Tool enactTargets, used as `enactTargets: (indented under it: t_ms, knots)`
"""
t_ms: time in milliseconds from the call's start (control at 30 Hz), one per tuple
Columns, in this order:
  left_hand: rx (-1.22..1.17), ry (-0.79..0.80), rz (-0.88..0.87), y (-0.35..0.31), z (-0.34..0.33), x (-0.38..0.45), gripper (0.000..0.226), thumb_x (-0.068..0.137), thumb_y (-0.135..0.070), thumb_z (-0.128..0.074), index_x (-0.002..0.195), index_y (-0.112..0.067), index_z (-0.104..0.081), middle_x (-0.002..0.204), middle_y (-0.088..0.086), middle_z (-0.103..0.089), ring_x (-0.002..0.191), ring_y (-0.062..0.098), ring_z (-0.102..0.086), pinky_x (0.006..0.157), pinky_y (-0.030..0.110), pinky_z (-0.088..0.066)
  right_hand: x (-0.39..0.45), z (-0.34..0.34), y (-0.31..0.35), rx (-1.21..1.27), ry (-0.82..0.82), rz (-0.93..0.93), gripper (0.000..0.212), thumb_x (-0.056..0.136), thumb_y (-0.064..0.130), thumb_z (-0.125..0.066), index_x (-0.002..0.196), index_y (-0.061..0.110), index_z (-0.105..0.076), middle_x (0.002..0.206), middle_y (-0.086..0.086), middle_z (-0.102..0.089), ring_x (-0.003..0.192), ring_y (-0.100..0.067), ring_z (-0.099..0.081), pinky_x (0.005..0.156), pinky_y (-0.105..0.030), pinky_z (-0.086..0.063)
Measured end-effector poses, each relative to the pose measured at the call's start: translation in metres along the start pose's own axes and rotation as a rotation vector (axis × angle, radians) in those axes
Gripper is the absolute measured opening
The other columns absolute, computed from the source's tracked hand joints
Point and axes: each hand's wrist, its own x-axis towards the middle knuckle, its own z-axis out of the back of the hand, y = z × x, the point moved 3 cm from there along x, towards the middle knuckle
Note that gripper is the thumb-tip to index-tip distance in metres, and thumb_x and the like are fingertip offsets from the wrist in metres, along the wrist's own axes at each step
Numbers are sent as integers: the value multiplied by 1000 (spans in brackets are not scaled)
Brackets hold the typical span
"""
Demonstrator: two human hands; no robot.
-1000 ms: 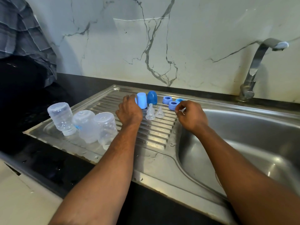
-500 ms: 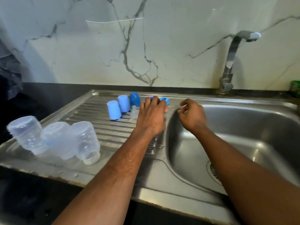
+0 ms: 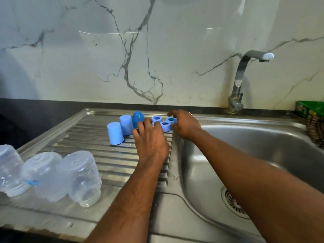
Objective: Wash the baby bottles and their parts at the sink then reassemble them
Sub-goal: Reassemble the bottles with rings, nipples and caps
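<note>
left hand [image 3: 150, 139]: palm down on the ribbed drainboard [image 3: 98, 151], fingers spread and fairly straight, tips at the collar rings; whether it covers the teats cannot be told.
right hand [image 3: 184, 124]: fingers curled over the far ring; a real pinch or only a touch, cannot tell.
rings [image 3: 165, 125]: three blue screw collars just beyond the left fingertips, flat, holes up, axis vertical.
caps [image 3: 114, 133]: three blue caps left of the left hand, upright, closed end up, open end down.
bottles [image 3: 79, 178]: three clear bodies, well nearer the person and left, mouths down, leaning, long axis tipped toward the camera.
step judged: picking up a ring for reassembly.
do it well: grip the ring by its outer rim, lift straight up, keep neighbours from sliding into the sink basin [image 3: 254, 155] on the right.
</note>
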Motion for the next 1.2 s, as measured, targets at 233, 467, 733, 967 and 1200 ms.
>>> enactTargets:
  t_ms: [233,467,733,967,1200]
  knots:
    - [42,-23,74,6,-3,4,34,90,-32,-62,123,-25,-58,140,4,-43,129,28,-31,97,41,-21,13,-5,-3,-7,31,-62,34,83,14,-73,117,13,-66,128,-11,-60,115,-29,-59,95,-34,-46]
    - [102,21,135,13,-1,2,54,89,-49,-64,132,-20,-52,160,15,-10,149,37,-2,116,49,-13,-11,11,-9,128,-113,-113,31,87,20,-73,116,15,-64,125,-8,-62,109,-27,-61,94,-37,-50]
    - [-6,84,225,29,3,-1,55,88,-57,-62,130,-22,-57,158,13,-19,147,38,-7,116,50,-13,-64,58,-18,112,-108,6,30,85,23,-75,113,18,-67,123,-7,-64,105,-25,-62,95,-42,-52]
    - [-60,68,161,20,-1,0,34,90,-52,-62,118,-34,-68,154,6,-31,144,36,-16,116,50,-14,-126,103,-31,176,-85,90,19,80,12,-80,93,18,-67,128,-4,-66,111,-20,-62,99,-33,-47]
    - [-762,121,-93,-42,34,-16,17,78,-33,-83,78,-23,-69,85,-8,-68,76,9,-61,70,28,-50,-170,144,-62,225,-82,-40,23,73,26,-87,82,13,-70,100,-2,-73,73,-14,-70,73,-29,-56]
